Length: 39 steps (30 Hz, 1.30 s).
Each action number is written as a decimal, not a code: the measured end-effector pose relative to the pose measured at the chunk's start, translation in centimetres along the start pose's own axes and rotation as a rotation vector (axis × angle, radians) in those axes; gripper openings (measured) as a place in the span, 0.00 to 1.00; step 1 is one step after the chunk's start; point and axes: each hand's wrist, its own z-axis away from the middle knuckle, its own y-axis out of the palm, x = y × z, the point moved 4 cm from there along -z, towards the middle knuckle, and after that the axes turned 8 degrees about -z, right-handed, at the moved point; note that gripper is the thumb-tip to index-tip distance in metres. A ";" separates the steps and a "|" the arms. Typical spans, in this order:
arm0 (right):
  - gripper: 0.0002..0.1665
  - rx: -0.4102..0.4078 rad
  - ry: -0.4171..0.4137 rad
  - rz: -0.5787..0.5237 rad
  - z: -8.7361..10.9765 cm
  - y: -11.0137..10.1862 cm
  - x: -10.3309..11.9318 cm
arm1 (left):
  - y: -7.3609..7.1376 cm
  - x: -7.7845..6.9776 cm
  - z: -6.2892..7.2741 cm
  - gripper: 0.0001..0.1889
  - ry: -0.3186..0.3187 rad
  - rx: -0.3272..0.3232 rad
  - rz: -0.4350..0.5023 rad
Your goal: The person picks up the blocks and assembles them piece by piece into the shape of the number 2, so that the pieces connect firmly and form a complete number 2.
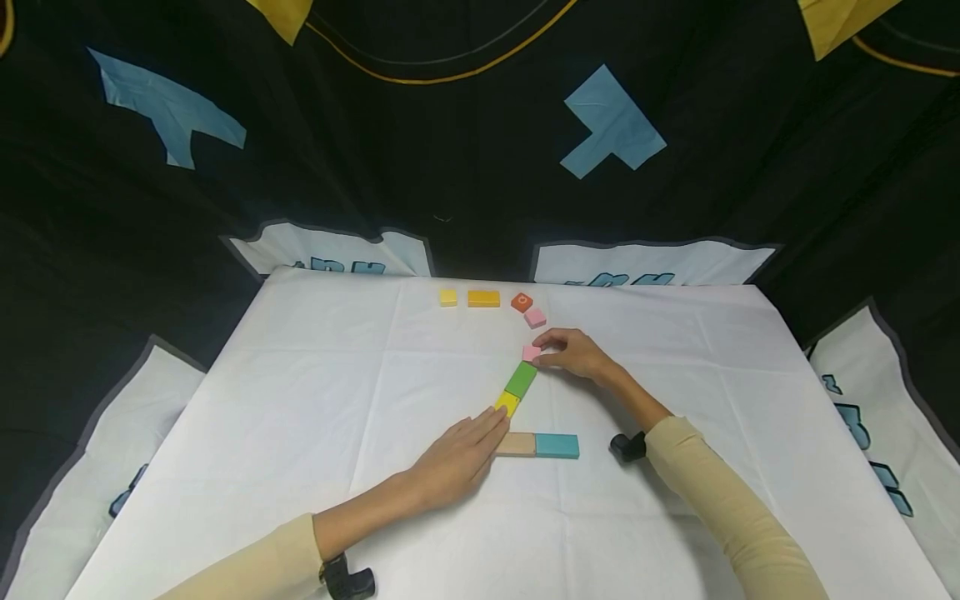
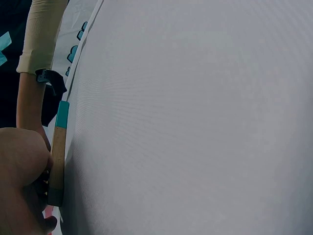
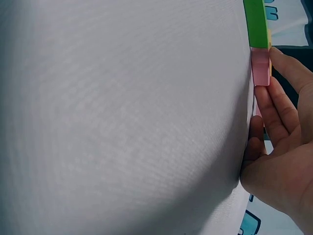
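Grip of the right hand [image 1: 572,353] pinches a small pink block [image 1: 530,352] between thumb and fingertips, at the upper end of a slanting line on the white-covered bench [image 1: 262,400]. Touching it below is a green block [image 1: 521,379], then a yellow block [image 1: 508,402], partly covered by the left hand [image 1: 461,454]. That left grip lies with fingers straight and close together, hiding also the left end of a tan block [image 1: 517,444] that abuts a teal block [image 1: 557,446]. From the left wrist, the tan block's near end looks dark; whether from shadow or another block is unclear. Both wrist views cut the hands off. Beyond the right fingers, a second pink block [image 1: 535,317] sits askew beside an orange-red block [image 1: 522,302], its round mark too small to read.
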 end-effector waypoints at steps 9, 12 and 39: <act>0.21 -0.025 -0.012 -0.067 -0.4 -0.7 -0.3 | 0.0 0.0 0.0 0.26 -0.001 0.005 0.000; 0.20 -0.057 -0.023 -0.110 -0.5 -1.0 -0.3 | -0.1 0.0 0.1 0.26 0.003 -0.001 -0.006; 0.28 -0.225 0.001 -0.047 -3.6 -1.5 0.1 | -0.2 0.0 0.1 0.26 0.010 -0.008 -0.004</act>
